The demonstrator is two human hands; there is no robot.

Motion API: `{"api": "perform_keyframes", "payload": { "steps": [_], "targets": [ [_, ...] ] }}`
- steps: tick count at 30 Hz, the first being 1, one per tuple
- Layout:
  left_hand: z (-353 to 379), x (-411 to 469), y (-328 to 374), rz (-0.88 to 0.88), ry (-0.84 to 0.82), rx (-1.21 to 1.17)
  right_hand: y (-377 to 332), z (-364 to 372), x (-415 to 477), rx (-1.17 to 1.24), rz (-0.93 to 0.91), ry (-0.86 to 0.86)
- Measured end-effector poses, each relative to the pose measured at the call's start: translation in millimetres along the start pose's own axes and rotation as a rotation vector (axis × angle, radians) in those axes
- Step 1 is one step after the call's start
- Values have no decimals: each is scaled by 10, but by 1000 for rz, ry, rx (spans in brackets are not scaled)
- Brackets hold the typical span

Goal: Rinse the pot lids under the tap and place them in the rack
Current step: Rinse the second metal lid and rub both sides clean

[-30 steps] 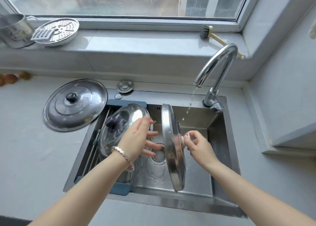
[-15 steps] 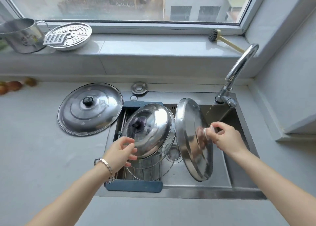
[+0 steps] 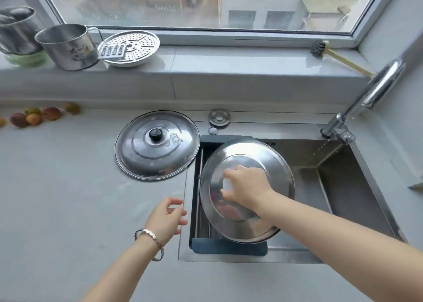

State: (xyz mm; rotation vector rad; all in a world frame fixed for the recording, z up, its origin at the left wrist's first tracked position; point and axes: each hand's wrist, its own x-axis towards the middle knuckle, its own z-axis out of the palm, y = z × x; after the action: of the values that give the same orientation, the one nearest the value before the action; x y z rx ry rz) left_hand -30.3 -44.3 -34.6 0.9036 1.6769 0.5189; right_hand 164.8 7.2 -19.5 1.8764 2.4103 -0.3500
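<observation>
Gripping the round, domed stainless-steel pot lid (image 3: 274,164) at its centre, the right hand (image 3: 246,187) holds it over the blue-ended sink rack (image 3: 229,248); the left hand (image 3: 166,217) hovers empty, fingers loose. Judged rigid, light, slippery when wet — hold the centre.

Silver everywhere: the lid (image 3: 270,162) over the rack (image 3: 229,248) gleams plain steel with a whitish knob (image 3: 227,183), and the rack's frame is dark slate-blue. The other lid (image 3: 142,159) is silver too, banded in rings, with a black knob (image 3: 155,134). The surface (image 3: 57,187) is pale grey. At its far left edge, fruit (image 3: 34,117) in red, orange and green. On the sill (image 3: 229,59), a steamer plate (image 3: 137,47) dotted with holes and a brush (image 3: 332,55), black-bristled and tan-handled.
</observation>
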Motion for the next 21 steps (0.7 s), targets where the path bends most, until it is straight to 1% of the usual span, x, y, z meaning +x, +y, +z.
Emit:
{"api": "perform_keyframes", "payload": {
  "steps": [2,5,10,13,14,18,20,21],
  "targets": [
    [-25,5,-51,-7,-4,-17,-68,161,66,-88,-7,-38],
    [-43,-6,-96,-26,-22,-35,-136,345,120,-155,-7,-92],
    [-147,52,-125,-47,-21,-43,-73,525,118,-173,11,-174],
    [-186,211,-116,-110,-9,-86,-64,493,88,-162,13,-227],
    [-197,299,-102,-150,14,-146,-76,436,96,-151,22,-211],
    [-307,875,3,-376,212,-599,-139,98,254,-7,49,-55],
    [-385,1229,14,-468,283,-709,-166,-33,345,101,79,-11],
    [-414,1350,32,-502,305,-702,-178,-71,377,149,95,3]
  ]
}}
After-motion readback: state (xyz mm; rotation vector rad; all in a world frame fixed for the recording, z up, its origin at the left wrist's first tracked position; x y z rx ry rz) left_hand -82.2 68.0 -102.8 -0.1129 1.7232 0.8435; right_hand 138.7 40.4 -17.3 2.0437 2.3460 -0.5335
